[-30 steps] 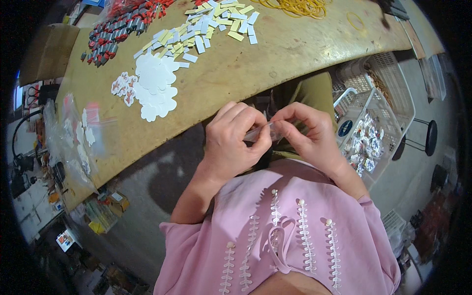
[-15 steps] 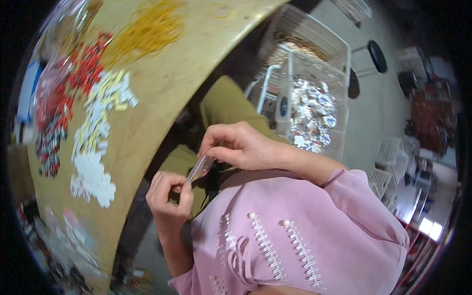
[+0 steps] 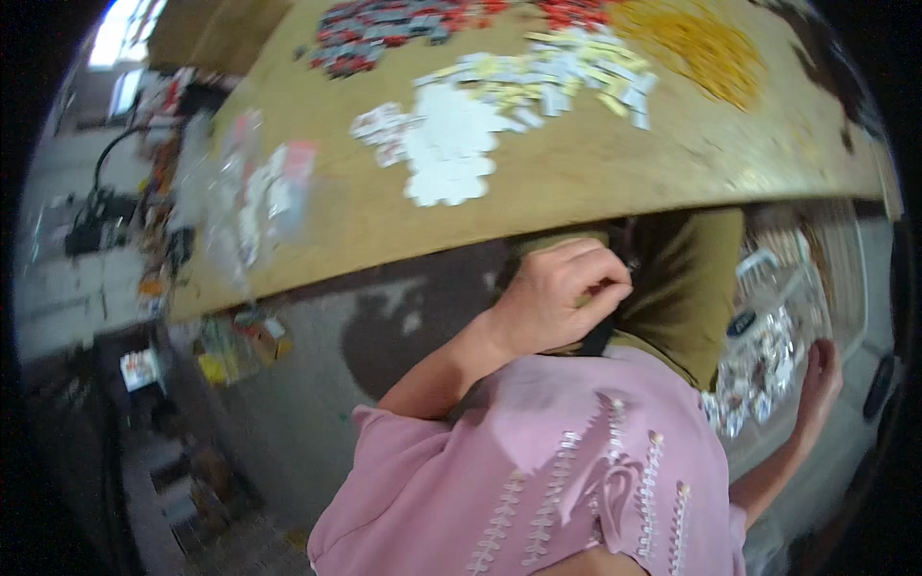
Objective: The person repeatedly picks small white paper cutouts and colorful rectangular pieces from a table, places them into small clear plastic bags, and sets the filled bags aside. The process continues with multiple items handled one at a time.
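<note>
My left hand (image 3: 569, 293) is closed over my lap, thumb against the curled fingers. Anything in its grip is hidden from view. Out to the right, my right hand (image 3: 818, 384) has its fingers stretched out and seems to hold nothing. It is by the right side of a clear plastic bin (image 3: 812, 278), where many small shiny packets (image 3: 759, 379) lie heaped. On the table (image 3: 576, 197) in front of me are white scalloped pieces (image 3: 449, 144), pale yellow and white strips (image 3: 567, 77), and yellow rubber bands (image 3: 701, 48).
Red and grey small pieces (image 3: 384, 34) lie along the table's far side. Clear plastic bags (image 3: 245, 192) rest at its left end. The table's near edge curves just beyond my knees. A carton with yellow items (image 3: 235, 346) stands on the floor at left.
The view has swung left. My hands, which held a small clear packet between them, are now apart; my right hand has moved to the bin. The packet no longer shows in either hand.
</note>
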`<action>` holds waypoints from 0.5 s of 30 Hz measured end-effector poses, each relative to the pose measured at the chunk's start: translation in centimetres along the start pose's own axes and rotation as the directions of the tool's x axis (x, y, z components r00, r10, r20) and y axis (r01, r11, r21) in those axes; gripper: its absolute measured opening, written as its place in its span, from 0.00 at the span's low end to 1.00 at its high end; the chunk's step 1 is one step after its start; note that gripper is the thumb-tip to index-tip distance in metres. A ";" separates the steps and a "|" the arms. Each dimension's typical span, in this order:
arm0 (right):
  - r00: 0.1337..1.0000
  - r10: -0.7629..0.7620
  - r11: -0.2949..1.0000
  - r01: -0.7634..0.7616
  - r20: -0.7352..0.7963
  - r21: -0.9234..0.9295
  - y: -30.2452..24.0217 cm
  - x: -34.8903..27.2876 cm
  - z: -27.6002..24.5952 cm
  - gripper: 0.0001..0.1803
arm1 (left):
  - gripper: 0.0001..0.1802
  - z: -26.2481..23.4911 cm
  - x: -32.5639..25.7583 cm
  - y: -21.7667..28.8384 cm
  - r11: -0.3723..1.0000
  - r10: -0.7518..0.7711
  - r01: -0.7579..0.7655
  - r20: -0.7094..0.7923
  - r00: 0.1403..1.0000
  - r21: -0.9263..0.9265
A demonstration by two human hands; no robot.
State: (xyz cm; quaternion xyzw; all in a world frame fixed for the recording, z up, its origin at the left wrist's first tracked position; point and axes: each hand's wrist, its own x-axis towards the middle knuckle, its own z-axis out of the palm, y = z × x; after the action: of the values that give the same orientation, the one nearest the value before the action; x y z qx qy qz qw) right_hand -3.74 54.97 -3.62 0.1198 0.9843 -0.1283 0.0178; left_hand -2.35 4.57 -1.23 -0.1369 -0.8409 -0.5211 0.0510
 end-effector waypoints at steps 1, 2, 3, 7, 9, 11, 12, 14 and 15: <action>0.999 -0.015 0.997 0.017 -0.032 0.080 -0.8 0.3 1.4 0.11 | 0.04 -0.9 -0.2 0.0 0.998 -0.003 0.007 -0.061 0.998 0.064; 0.993 -0.109 0.987 0.103 0.044 0.127 -2.4 0.9 2.1 0.10 | 0.04 -1.5 -0.6 0.2 0.992 0.001 0.014 -0.120 0.993 0.124; 0.978 -0.190 0.963 0.169 0.085 0.208 -4.4 1.4 3.2 0.09 | 0.04 -2.7 -1.1 0.2 0.983 -0.060 0.096 -0.223 0.973 0.154; 0.925 -0.353 0.879 0.278 0.137 0.388 -12.8 1.3 4.1 0.06 | 0.03 -9.8 -4.0 -2.6 0.912 -0.281 0.405 -0.624 0.729 0.064; 0.892 -0.442 0.818 0.357 0.095 0.450 -15.5 1.1 4.7 0.05 | 0.06 -15.3 -6.3 -5.1 0.791 -0.148 0.542 -0.771 0.619 0.283; 0.865 -0.479 0.804 0.365 0.148 0.469 -18.3 1.0 4.9 0.06 | 0.07 -19.6 -9.9 -9.1 0.584 0.011 0.642 -0.796 0.605 0.496; 0.852 -0.494 0.801 0.366 0.176 0.474 -19.6 1.0 4.8 0.06 | 0.07 -21.1 -11.9 -11.2 0.482 0.082 0.647 -0.766 0.638 0.591; 0.795 -0.585 0.757 0.465 0.159 0.459 -21.3 0.9 5.4 0.06 | 0.08 -22.0 -12.7 -12.1 0.491 0.053 0.661 -0.776 0.628 0.568; 0.769 -0.622 0.730 0.501 0.147 0.465 -22.2 0.6 5.7 0.06 | 0.08 -22.2 -13.1 -12.3 0.587 -0.046 0.674 -0.813 0.581 0.448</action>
State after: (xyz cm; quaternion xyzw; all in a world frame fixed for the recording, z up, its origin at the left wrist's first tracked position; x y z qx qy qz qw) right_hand -9.66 32.81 -3.62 -0.2063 0.9117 -0.3415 0.0984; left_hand 5.46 -22.68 -4.79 0.3084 -0.8862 -0.1499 0.3116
